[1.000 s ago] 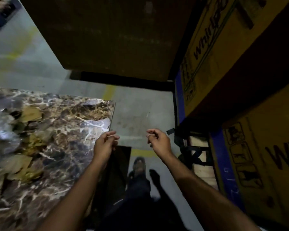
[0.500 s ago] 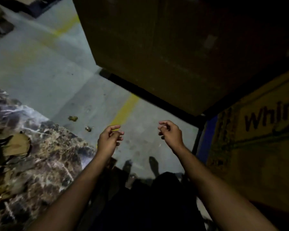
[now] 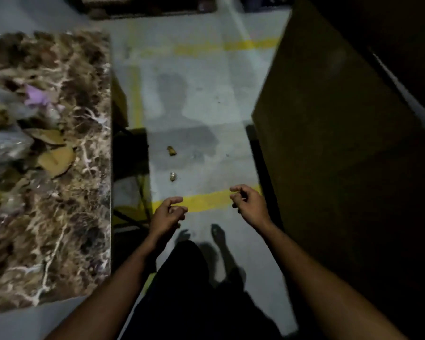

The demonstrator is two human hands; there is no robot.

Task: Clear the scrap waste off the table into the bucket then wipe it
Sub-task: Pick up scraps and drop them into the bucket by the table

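We hold our left hand (image 3: 168, 213) and right hand (image 3: 247, 201) loosely curled, grasping nothing, over the floor (image 3: 206, 94), while scrap waste (image 3: 35, 141) lies on the table (image 3: 59, 229), whose long edge runs away from us at left.

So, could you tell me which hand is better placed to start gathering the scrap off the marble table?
Probably the left hand: it hangs just beside the marble table, with the scrap pile on that same side. The right hand hangs farther away, near the cardboard box. Both look empty, fingers loosely curled.
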